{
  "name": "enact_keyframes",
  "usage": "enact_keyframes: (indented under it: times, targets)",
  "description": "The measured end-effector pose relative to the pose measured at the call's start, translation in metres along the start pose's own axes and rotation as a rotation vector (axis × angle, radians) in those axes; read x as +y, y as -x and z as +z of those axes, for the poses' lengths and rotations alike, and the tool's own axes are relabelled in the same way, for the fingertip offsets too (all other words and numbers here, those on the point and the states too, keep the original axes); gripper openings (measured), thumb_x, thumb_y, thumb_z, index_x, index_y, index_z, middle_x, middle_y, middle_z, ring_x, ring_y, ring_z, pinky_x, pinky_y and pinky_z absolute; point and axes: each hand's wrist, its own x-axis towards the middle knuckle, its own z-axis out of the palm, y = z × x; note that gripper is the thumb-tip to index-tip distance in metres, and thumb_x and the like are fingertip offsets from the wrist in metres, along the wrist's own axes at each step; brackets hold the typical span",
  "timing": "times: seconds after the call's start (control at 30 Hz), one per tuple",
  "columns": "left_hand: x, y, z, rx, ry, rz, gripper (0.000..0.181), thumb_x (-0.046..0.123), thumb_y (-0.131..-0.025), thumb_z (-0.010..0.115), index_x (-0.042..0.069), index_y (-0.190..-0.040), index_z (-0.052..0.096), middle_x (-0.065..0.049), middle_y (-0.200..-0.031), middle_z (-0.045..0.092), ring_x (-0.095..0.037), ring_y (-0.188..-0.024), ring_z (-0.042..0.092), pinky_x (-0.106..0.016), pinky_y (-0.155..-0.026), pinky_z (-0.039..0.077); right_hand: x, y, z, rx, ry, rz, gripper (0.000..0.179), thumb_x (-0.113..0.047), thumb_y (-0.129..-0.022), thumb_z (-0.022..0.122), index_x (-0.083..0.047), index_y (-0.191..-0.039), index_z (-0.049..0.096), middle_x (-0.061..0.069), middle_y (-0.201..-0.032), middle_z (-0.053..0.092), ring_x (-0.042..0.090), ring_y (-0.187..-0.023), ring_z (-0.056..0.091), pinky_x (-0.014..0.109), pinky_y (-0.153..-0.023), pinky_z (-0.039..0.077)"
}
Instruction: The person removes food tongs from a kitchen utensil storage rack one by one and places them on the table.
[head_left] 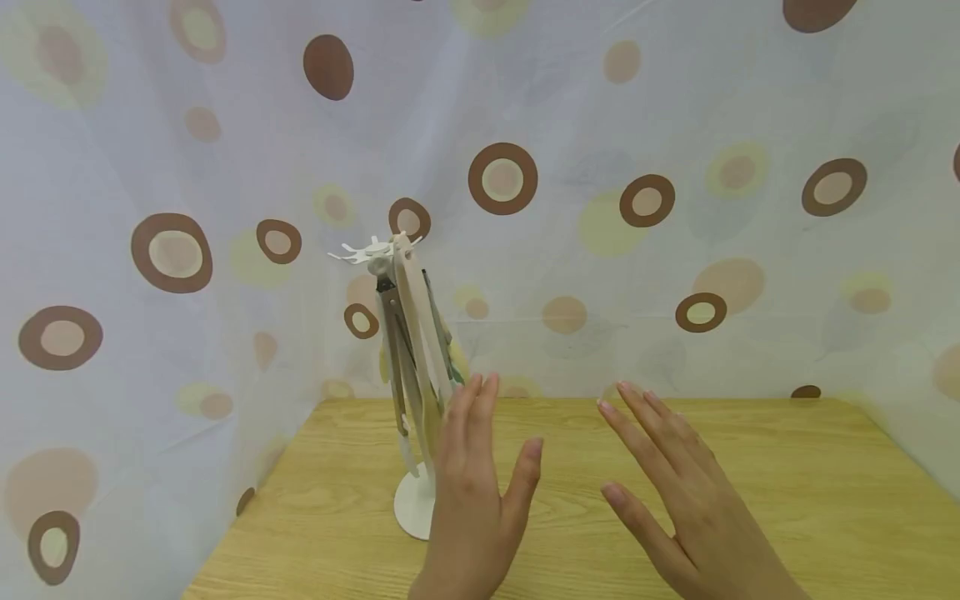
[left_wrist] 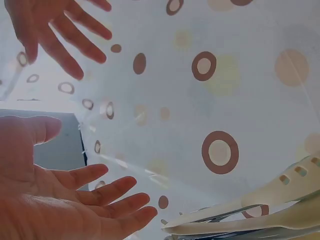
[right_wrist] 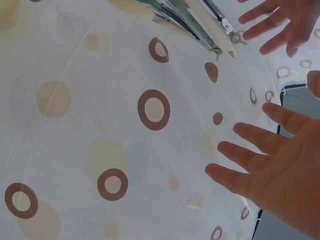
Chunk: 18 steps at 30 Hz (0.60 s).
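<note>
Both hands hover above the wooden table in the head view, fingers extended and palms turned toward each other, with nothing held. My left hand (head_left: pixel 472 492) is nearest the white utensil rack (head_left: pixel 414 507) and hides part of it and of its hanging tools. My right hand (head_left: pixel 693 492) is farther right, apart from any object. From the rack's hooked top (head_left: pixel 367 250) hang several utensils, among them a cream-handled one (head_left: pixel 420 308) and grey-brown tongs (head_left: pixel 396 333). Slotted cream utensil (left_wrist: pixel 295 180) shows at the lower right of the left wrist view.
A wooden table (head_left: pixel 750 450) stretches under and beyond the hands. Behind and to both sides hangs a pale curtain (head_left: pixel 555 108) printed with brown, peach and yellow circles. The rack's round base stands on the left part of the table.
</note>
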Motion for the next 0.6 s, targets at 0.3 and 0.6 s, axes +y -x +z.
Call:
enact_keyframes:
  times: [0.3, 0.6]
  targets:
    - [-0.008, -0.009, -0.005, 0.089, -0.004, 0.042, 0.053, 0.031, -0.100, 0.049, 0.003, -0.144, 0.036, -0.014, -0.142, 0.040, -0.032, -0.133, 0.037, -0.055, -0.100, 0.038, 0.002, 0.001, 0.000, -0.038, -0.003, 0.021, 0.057, -0.035, -0.099, 0.050, -0.007, -0.147, 0.038, 0.009, -0.155, 0.030, 0.030, -0.142, 0.026, 0.029, -0.116, 0.010]
    - [-0.014, -0.020, -0.011, 0.144, 0.019, 0.074, 0.050, 0.031, -0.101, 0.047, 0.002, -0.141, 0.040, -0.016, -0.139, 0.043, -0.031, -0.130, 0.039, -0.051, -0.102, 0.037, 0.000, 0.001, -0.001, -0.016, -0.004, 0.011, 0.056, -0.037, -0.101, 0.047, -0.007, -0.147, 0.038, 0.009, -0.154, 0.033, 0.029, -0.141, 0.028, 0.029, -0.116, 0.012]
